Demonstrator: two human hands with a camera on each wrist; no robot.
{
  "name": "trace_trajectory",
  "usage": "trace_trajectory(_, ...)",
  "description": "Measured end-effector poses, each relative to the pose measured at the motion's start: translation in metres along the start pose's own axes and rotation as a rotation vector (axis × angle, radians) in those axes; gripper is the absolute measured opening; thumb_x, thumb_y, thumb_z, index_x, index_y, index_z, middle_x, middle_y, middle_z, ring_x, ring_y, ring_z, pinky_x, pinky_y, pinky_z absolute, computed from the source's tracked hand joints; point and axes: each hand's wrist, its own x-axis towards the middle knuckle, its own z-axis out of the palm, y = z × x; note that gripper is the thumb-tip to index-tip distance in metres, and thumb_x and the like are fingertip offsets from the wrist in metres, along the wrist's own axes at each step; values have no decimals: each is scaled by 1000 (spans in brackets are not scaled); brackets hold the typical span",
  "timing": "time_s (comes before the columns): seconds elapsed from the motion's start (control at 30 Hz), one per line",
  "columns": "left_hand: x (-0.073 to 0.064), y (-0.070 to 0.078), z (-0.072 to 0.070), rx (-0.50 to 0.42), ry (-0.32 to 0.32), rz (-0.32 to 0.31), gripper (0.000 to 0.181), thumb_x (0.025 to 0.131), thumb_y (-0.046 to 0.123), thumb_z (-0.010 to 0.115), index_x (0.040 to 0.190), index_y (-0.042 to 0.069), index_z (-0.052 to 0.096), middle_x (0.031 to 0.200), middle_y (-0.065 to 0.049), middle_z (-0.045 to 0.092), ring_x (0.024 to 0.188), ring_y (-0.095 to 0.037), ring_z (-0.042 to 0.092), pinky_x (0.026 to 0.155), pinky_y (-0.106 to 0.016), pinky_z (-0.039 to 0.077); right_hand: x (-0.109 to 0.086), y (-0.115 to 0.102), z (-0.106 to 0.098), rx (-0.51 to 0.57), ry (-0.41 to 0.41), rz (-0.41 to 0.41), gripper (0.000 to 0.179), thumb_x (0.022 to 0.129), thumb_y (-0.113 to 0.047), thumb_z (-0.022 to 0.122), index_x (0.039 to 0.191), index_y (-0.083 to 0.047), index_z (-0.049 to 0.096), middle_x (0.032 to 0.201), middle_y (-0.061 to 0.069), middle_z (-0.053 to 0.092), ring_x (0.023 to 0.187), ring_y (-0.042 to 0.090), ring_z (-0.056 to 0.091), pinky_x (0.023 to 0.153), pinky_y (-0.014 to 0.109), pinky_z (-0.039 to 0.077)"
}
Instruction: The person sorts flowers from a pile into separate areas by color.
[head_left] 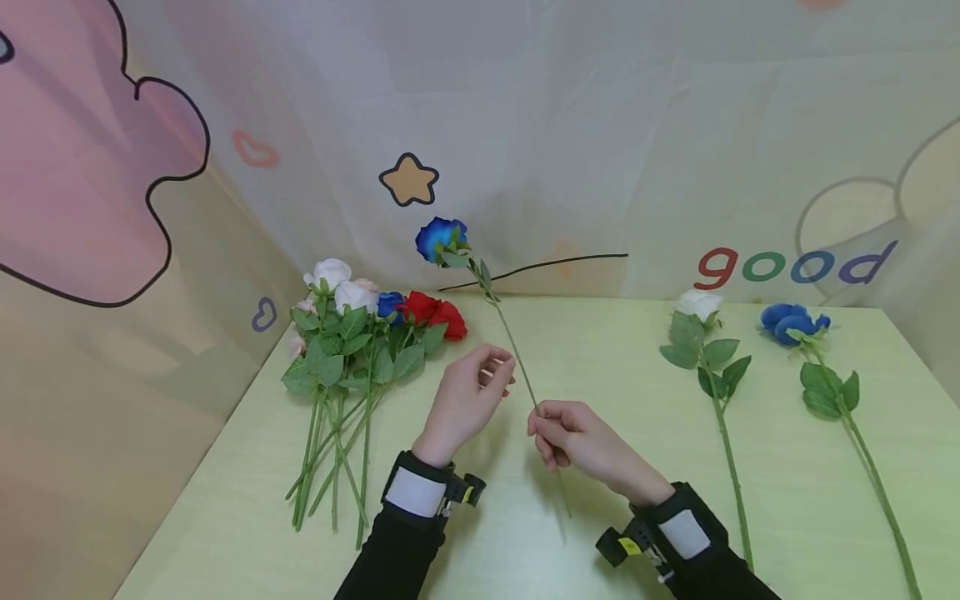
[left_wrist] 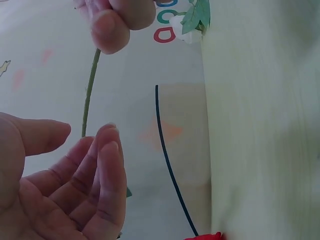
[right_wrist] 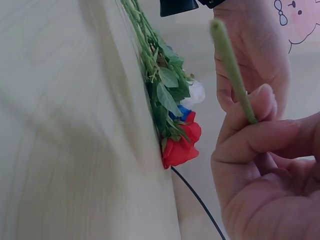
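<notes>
My right hand (head_left: 573,437) pinches the lower stem of a blue rose (head_left: 439,242), which tilts up and to the left in the head view. In the right wrist view the stem's cut end (right_wrist: 218,31) sticks out past the thumb and fingers. My left hand (head_left: 467,398) is beside the middle of that stem, its fingers loosely bent. The left wrist view shows a gap between the left thumb (left_wrist: 47,136) and the fingertips, with the green stem (left_wrist: 90,95) passing behind them.
A bunch of white, pink, blue and red roses (head_left: 352,350) lies at the left of the table (head_left: 600,350). To the right, a white rose (head_left: 699,305) and another blue rose (head_left: 793,323) lie apart. A printed cloth (head_left: 570,150) hangs behind the table.
</notes>
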Motion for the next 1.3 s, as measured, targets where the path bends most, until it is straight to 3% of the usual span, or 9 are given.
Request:
trace_trajectory(0.23, -2, 1, 3, 72, 55, 49, 21, 95, 22, 55, 111, 9, 63, 96, -2, 66, 82, -15, 63, 72, -28, 53, -4, 1, -9, -16, 33, 17, 25, 103, -14, 38, 92, 5, 51, 66, 9, 49, 55, 24, 51, 51, 21, 37)
trace_trajectory(0.43, -5, -1, 3, 154, 80, 105, 23, 95, 20, 56, 114, 8, 61, 105, -3, 66, 87, -16, 62, 76, -34, 54, -23, 8, -28, -12, 62, 54, 28, 103, -15, 38, 95, 10, 49, 68, 10, 48, 56, 19, 50, 51, 24, 38)
trace_trajectory(0.7, -8, 0, 5, 300, 44, 183, 26, 94, 17, 57, 117, 7, 61, 113, -5, 65, 97, -21, 61, 79, -34, 52, -60, 16, -67, -68, 104, 81, 27, 103, -14, 38, 97, 11, 46, 70, 12, 49, 55, 21, 49, 48, 28, 38)
trace_trajectory(1.07, -7, 0, 12, 419, 2, 260, 27, 94, 18, 56, 118, 8, 60, 115, -4, 64, 98, -17, 60, 83, -32, 51, -125, 27, -136, -233, 246, 170, 29, 105, -13, 32, 102, 11, 47, 71, 11, 50, 57, 17, 48, 48, 30, 41)
trace_trajectory(1.17, -8, 1, 13, 424, -14, 257, 27, 94, 17, 57, 119, 9, 60, 115, -4, 64, 99, -16, 60, 83, -32, 51, -145, 32, -154, -270, 284, 209, 32, 106, -15, 29, 103, 11, 46, 72, 12, 49, 59, 19, 49, 50, 31, 42)
trace_trajectory(1.3, -9, 2, 14, 426, -28, 253, 27, 93, 17, 58, 119, 9, 60, 115, -4, 64, 99, -16, 60, 83, -32, 51, -169, 41, -174, -287, 351, 318, 37, 106, -17, 23, 107, 14, 43, 76, 12, 49, 62, 19, 49, 54, 31, 46)
